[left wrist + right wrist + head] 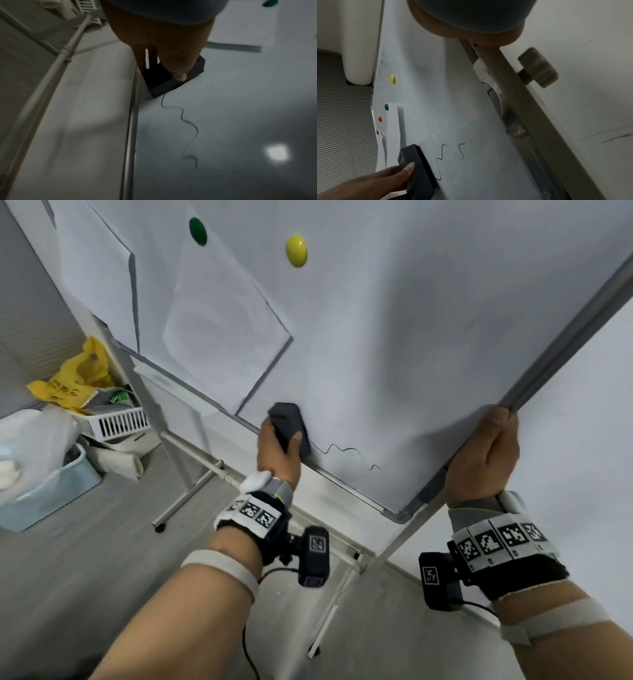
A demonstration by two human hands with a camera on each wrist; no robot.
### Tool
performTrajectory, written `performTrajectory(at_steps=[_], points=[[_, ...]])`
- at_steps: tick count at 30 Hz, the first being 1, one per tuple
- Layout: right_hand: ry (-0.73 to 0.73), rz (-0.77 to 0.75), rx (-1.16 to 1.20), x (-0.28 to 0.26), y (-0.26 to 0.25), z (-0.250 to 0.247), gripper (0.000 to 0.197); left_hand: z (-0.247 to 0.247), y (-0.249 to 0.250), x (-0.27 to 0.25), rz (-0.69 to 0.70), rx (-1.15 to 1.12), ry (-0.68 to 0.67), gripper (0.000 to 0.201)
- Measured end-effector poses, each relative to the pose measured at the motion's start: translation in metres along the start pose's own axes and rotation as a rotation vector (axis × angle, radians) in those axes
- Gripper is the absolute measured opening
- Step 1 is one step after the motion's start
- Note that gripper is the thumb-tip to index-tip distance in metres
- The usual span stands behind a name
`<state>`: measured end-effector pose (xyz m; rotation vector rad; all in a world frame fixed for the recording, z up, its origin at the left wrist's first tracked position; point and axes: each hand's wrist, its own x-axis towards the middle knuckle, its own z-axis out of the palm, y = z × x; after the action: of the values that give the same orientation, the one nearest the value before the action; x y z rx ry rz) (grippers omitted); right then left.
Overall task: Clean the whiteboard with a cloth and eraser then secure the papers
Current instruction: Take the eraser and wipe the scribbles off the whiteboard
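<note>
My left hand grips a dark grey eraser and holds it flat against the whiteboard near its lower edge. The left wrist view shows the eraser with my thumb on its side, at the end of a wavy black marker line. That same wavy line runs to the right of the eraser. My right hand grips the board's right frame edge. Two sheets of paper hang on the board, one under a green magnet. A yellow magnet sits on bare board.
The board's stand legs spread over the grey floor below. At the left are a white basket, a yellow bag and a pale blue bin. A clamp knob sticks out of the frame. Orange magnets are at the far side.
</note>
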<state>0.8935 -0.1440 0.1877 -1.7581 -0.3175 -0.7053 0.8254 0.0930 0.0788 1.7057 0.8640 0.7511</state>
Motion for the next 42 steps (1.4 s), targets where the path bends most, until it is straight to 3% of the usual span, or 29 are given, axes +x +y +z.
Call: performTrajectory(at_steps=[4,9,13,17,20,28,34,37,40,42], points=[[-0.011,-0.006,0.017,-0.001,0.001,0.000,0.040,0.003,0.003,-0.018,0.025,-0.027,-0.066,0.052],[-0.017,-0.007,0.026,-0.003,-0.001,0.003,0.035,-0.019,0.004,0.013,-0.184,0.013,0.018,0.056],[-0.011,0.004,0.025,0.001,-0.002,0.003,0.037,0.006,0.006,-0.023,-0.156,-0.045,-0.092,0.049],[-0.028,0.022,0.022,0.006,-0.006,0.003,0.036,0.042,0.015,-0.072,-0.222,-0.197,-0.237,0.055],[-0.032,0.022,0.018,0.009,-0.003,-0.002,0.035,0.052,0.027,-0.091,-0.245,-0.263,-0.291,0.048],[-0.065,0.040,0.037,0.003,-0.005,0.003,0.034,0.036,0.024,-0.068,-0.395,-0.438,-0.126,0.050],[-0.069,0.036,0.046,0.008,-0.002,-0.003,0.033,0.066,0.057,-0.119,-0.396,-0.464,-0.330,0.051],[-0.098,0.024,0.051,0.008,-0.003,-0.006,0.032,0.066,0.049,-0.112,-0.424,-0.493,-0.274,0.050],[-0.089,0.004,0.059,0.001,0.000,-0.007,0.034,0.048,0.024,-0.082,-0.577,-0.582,-0.116,0.045],[-0.088,-0.002,0.069,-0.001,-0.002,-0.006,0.035,0.042,0.016,-0.071,-0.608,-0.563,-0.065,0.046]])
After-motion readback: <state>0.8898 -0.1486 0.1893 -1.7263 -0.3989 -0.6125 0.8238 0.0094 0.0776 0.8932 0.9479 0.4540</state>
